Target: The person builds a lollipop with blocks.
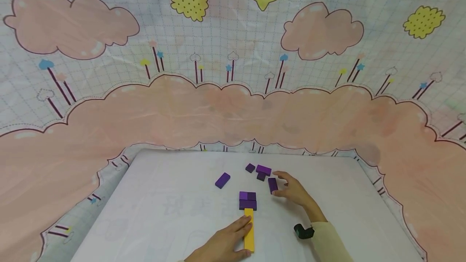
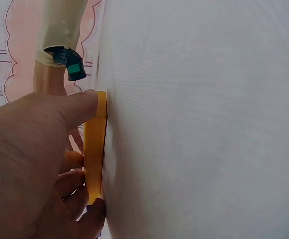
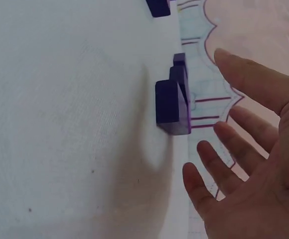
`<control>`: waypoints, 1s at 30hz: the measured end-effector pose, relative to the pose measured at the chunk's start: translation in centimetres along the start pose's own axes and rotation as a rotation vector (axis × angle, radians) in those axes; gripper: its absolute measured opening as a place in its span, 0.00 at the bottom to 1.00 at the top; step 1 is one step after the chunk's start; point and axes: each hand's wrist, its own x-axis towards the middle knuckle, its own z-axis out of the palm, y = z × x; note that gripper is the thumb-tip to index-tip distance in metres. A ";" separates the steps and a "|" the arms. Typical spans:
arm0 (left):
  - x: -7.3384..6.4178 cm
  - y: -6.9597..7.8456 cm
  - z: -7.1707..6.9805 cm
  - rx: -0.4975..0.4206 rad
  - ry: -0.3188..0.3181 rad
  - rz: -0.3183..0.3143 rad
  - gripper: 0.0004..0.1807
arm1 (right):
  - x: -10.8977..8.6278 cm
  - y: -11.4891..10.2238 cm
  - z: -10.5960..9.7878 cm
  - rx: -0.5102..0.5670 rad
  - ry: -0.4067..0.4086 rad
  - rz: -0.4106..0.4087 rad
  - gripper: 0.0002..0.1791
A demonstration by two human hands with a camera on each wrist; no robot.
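Observation:
My left hand (image 1: pixel 227 239) holds a long yellow bar (image 1: pixel 249 233) flat on the white tabletop, thumb at its near end and fingers along its side. A seam crosses the yellow bar (image 2: pixel 95 144) in the left wrist view. Touching its far end is a small group of purple blocks (image 1: pixel 248 204). My right hand (image 1: pixel 294 191) is spread beside an oblong purple block (image 1: pixel 272 186), thumb near one end and fingertips past the other. In the right wrist view, the right hand (image 3: pixel 249 154) shows an open palm, with nothing held.
Farther back lie a small purple cube (image 1: pixel 250 167) and a purple block (image 1: pixel 263 170) against a shorter one (image 1: pixel 261 176). Another oblong purple block (image 1: pixel 222 180) lies to the left. A patterned cloth (image 1: pixel 233 112) rises behind the white tabletop (image 1: pixel 164 197).

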 end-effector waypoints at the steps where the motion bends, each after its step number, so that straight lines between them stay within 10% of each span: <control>1: 0.0 0.0 0.0 -0.002 -0.002 -0.002 0.43 | 0.0 0.2 0.0 -0.002 -0.009 -0.003 0.41; 30: -0.4 0.1 -0.1 0.032 0.022 0.039 0.43 | 1.0 1.5 1.3 -0.118 0.020 0.023 0.33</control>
